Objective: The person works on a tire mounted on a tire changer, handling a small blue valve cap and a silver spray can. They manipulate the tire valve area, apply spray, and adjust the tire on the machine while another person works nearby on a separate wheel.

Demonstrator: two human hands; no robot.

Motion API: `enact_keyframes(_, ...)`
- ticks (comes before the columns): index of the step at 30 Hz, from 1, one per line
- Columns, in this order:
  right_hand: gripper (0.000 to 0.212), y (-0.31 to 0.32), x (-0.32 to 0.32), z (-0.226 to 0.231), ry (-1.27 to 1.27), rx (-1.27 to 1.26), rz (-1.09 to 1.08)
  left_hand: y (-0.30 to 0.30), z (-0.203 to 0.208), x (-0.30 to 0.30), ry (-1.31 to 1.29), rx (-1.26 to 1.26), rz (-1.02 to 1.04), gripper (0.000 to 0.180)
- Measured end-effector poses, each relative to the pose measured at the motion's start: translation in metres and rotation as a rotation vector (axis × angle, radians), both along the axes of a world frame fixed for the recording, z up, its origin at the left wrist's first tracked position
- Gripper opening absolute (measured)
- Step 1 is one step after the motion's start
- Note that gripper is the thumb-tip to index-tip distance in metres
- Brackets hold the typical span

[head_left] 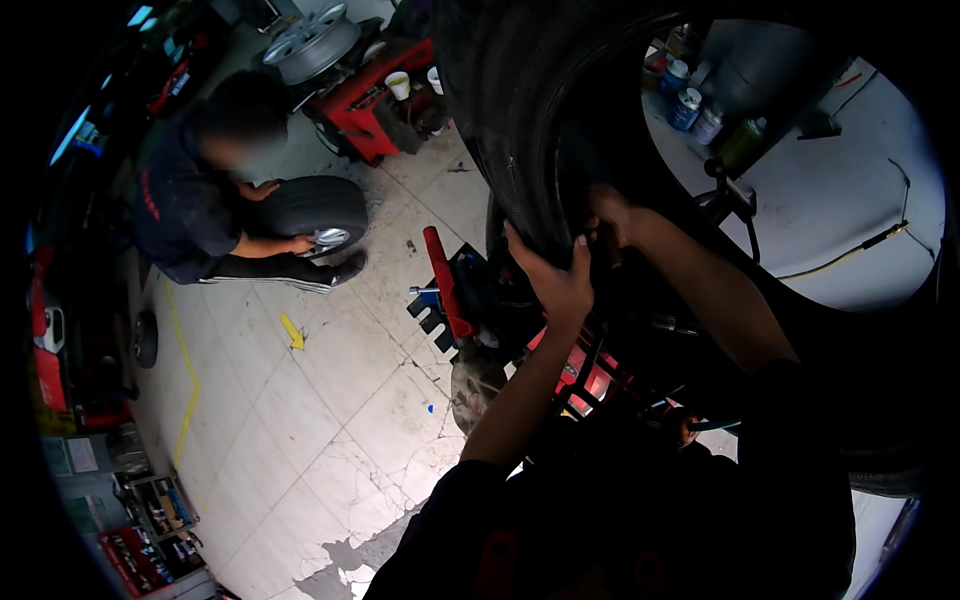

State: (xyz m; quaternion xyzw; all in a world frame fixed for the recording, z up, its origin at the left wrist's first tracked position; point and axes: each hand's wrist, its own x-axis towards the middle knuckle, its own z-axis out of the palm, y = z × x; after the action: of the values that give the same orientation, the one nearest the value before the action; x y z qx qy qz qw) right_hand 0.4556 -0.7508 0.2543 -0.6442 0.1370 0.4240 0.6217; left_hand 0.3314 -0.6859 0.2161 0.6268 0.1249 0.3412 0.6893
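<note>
A large black tire (520, 130) stands upright close in front of me, its open centre showing the floor behind. My left hand (555, 280) grips the tire's lower edge, thumb on one side and fingers on the other. Inside the tire's curve, my right hand (608, 215) is closed with curled fingers. Something small and brownish shows just below it, but deep shadow hides what the fingers hold. Below my left hand is a dark stand with a red bar (449, 280) and a notched black plate (432, 325).
At left a co-worker (190, 200) squats, hands on a wheel (310, 215) lying tilted on the floor. Behind are a red machine (365, 105), a silver rim (312, 42) and cups (398, 85). Several bottles (685, 108) and a hose (850, 250) show through the tire's opening.
</note>
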Motion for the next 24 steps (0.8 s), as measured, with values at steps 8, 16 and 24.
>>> enact_keyframes(8, 0.031, -0.003, -0.01, -0.001, -0.064, -0.005, 0.14, 0.004, -0.01, 0.001, 0.013, 0.087, 0.052, 0.081)
enact_keyframes(16, 0.028, -0.006, -0.001, -0.005, 0.058, 0.013, 0.078, 0.007, -0.001, 0.001, 0.084, 0.408, 0.19, 0.08)
enact_keyframes(24, 0.025, -0.021, 0.012, -0.019, 0.026, 0.044, -0.019, 0.006, -0.002, 0.002, -0.008, 0.27, 0.118, 0.082)
